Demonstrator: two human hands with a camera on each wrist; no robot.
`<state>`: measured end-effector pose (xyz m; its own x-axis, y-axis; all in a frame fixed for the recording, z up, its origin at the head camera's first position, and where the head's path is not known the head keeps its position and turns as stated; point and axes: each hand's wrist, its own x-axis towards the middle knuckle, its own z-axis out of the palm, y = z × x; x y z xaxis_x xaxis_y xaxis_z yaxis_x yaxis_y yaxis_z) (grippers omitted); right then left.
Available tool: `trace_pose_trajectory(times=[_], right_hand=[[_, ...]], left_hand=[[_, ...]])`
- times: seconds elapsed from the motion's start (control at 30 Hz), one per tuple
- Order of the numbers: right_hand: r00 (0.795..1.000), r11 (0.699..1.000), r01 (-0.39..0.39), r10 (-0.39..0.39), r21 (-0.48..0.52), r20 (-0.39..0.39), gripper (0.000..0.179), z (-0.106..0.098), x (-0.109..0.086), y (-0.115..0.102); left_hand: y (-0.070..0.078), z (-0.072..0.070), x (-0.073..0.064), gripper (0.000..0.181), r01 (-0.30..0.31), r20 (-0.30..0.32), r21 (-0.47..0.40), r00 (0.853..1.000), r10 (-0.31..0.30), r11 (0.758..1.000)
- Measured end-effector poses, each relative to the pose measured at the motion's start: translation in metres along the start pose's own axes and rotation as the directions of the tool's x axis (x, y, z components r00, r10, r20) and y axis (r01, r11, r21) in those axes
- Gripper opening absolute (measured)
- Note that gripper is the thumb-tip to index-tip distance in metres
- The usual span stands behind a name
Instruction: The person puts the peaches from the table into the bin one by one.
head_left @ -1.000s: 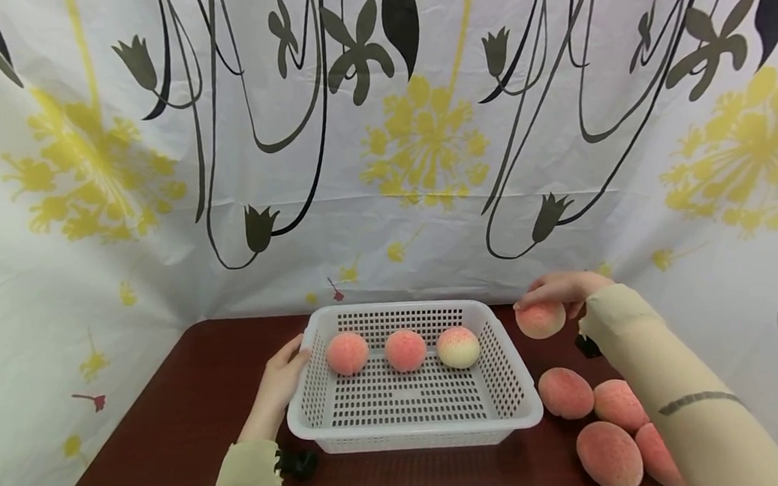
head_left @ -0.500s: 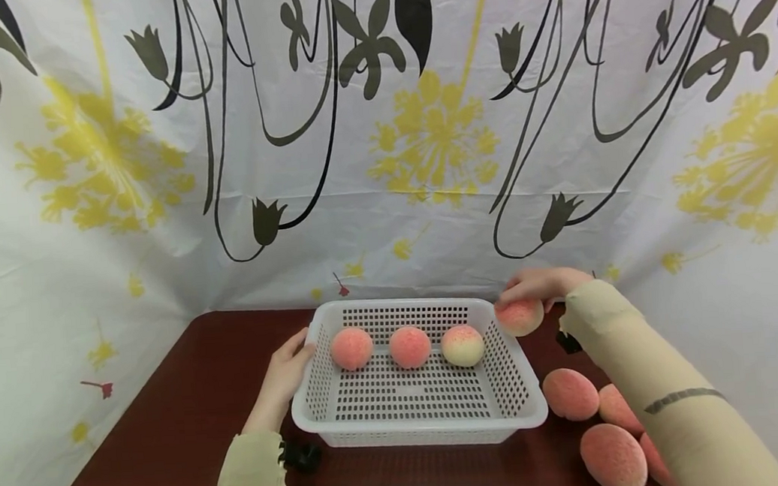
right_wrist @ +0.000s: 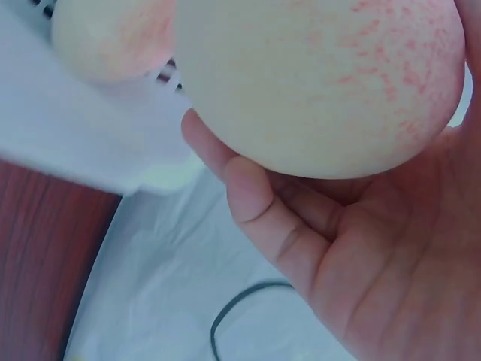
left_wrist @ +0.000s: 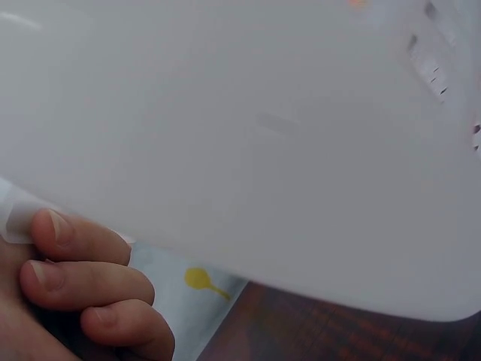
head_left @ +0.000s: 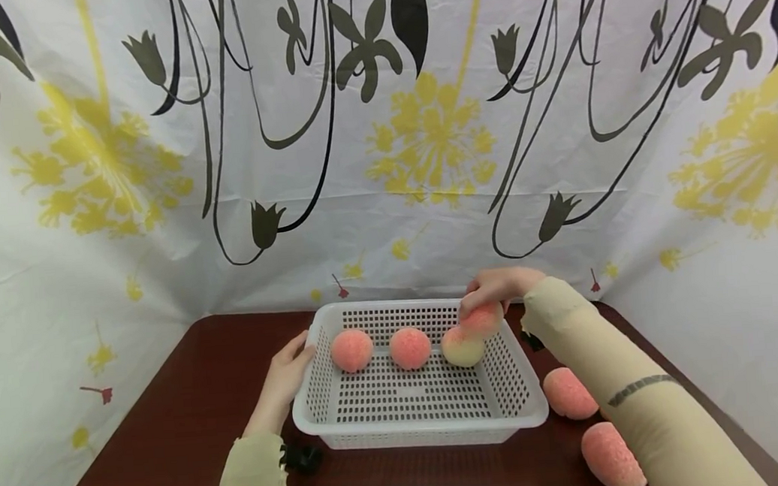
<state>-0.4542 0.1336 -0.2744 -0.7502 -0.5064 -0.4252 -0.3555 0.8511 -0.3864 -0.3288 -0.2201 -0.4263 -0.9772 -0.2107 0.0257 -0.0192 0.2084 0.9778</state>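
A white slotted plastic basket [head_left: 416,435] stands on the dark red table. Its left rim is gripped by my left hand [head_left: 285,378], whose curled fingers [left_wrist: 90,286] show below the basket wall in the left wrist view. Over the basket's back right corner, my right hand [head_left: 500,286] holds a pink and cream peach [right_wrist: 323,83] from above. Inside, three peaches lie in a row along the back: a pink one [head_left: 352,350] at left, another pink one [head_left: 410,348] in the middle, and a paler one [head_left: 460,349] at right, partly covered by the held peach.
Right of the basket more peaches lie on the table, one peach [head_left: 570,394] close to the basket and another peach [head_left: 612,457] nearer the front, partly behind the right sleeve. A patterned white cloth [head_left: 376,251] hangs behind the table [head_left: 159,440] and at both sides.
My right hand has carried its peach leftward, from beside the basket over the right rim to above the basket's inside. The left hand stays on the left rim.
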Motion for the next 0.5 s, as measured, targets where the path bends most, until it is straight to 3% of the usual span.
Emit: trace_pose_trajectory(times=[0.27, 0.5], right_hand=[[0.993, 0.991, 0.113, -0.110, -0.075, 0.039, 0.066, 0.014, 0.019, -0.031], [0.986, 0.979, 0.163, -0.158, -0.121, 0.051, 0.063, 0.035, 0.034, -0.058]], left_hand=[[-0.001, -0.002, -0.002, 0.053, -0.021, -0.004, 0.011, 1.000, 0.021, 1.000], [-0.003, -0.001, -0.001, 0.054, -0.025, -0.008, 0.012, 1.000, 0.026, 1.000]])
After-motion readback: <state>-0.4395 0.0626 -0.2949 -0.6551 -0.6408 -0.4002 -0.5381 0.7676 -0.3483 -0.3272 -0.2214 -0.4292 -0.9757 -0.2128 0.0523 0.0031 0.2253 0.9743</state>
